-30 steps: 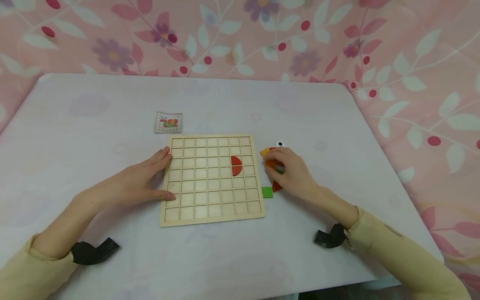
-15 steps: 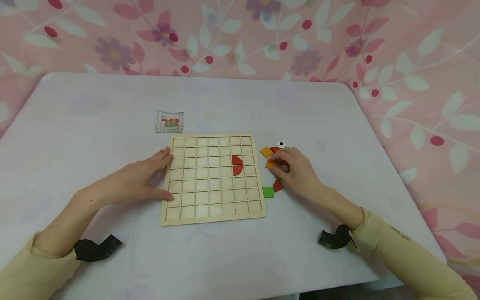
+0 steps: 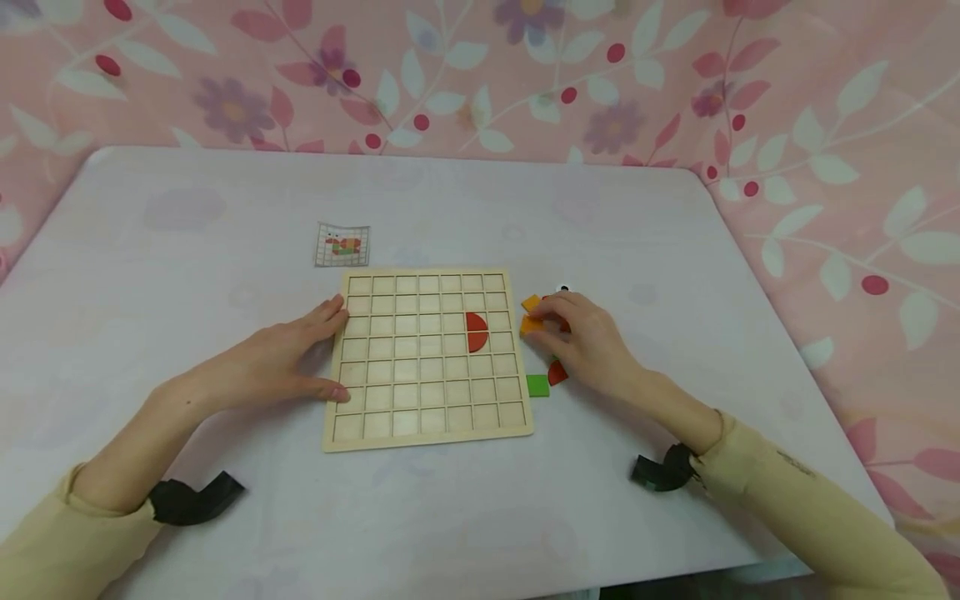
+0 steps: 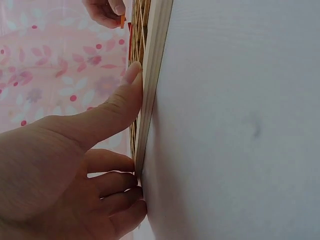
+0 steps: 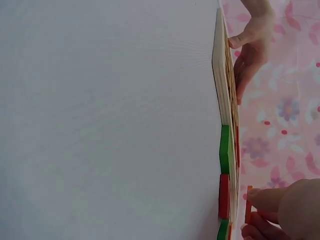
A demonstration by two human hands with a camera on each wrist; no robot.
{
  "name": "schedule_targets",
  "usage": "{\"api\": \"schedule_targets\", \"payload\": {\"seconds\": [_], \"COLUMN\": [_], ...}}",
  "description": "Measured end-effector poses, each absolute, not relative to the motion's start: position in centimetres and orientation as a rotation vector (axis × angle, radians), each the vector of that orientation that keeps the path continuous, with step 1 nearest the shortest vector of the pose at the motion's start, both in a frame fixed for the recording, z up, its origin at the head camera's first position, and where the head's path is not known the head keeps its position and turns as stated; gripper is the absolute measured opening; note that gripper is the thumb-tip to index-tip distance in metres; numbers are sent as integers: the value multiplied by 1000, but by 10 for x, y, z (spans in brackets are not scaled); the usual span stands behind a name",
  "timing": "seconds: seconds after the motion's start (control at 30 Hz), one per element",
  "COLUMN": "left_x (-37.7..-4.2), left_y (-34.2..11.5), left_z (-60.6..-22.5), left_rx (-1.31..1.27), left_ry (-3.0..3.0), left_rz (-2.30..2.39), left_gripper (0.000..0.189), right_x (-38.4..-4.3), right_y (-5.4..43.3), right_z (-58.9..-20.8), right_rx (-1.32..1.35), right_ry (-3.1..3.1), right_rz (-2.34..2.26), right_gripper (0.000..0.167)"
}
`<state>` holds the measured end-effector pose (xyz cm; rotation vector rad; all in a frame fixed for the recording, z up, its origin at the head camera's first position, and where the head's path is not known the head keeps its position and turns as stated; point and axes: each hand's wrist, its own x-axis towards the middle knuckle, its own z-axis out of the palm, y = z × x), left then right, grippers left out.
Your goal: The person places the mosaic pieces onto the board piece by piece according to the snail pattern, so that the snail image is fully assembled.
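Note:
A wooden grid board (image 3: pixel 420 442) lies flat on the table, two red quarter-round tiles (image 3: pixel 476 332) forming a half circle in its cells. My left hand (image 3: pixel 273 362) spreads along the board's left edge; its thumb (image 4: pixel 122 105) presses the rim and the other fingertips touch the far part of that side. Off the right edge, my right hand (image 3: pixel 588 337) pinches an orange tile (image 5: pixel 249 204) between thumb and fingers, raised above the table. Another orange tile (image 3: pixel 531 302) lies just behind it. The right hand partly covers more loose pieces.
A small picture card (image 3: pixel 342 245) with a colored pattern on a grid lies behind the board's left corner. Right of the board are a green square tile (image 3: pixel 537 385), a red quarter-round tile (image 3: pixel 557 372) and a partly hidden eye piece (image 3: pixel 564 288).
The right hand has taken up an orange tile from among the loose pieces and moved it slightly left toward the board. The left hand keeps its place at the board's edge.

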<state>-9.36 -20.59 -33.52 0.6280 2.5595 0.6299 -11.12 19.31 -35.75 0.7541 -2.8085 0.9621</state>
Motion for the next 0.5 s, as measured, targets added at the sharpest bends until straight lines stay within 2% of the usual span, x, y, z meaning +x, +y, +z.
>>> {"api": "schedule_targets", "payload": {"seconds": [0.5], "left_x": [-93], "left_y": [-208], "left_z": [-335], "left_rx": [600], "left_ry": [2562], "left_rz": [652], "left_gripper": [117], "right_x": [-122], "right_y": [151], "right_z": [-360], "right_rx": [956], "right_ry": [-2742], "right_rz": [1118], "right_gripper": [20]}}
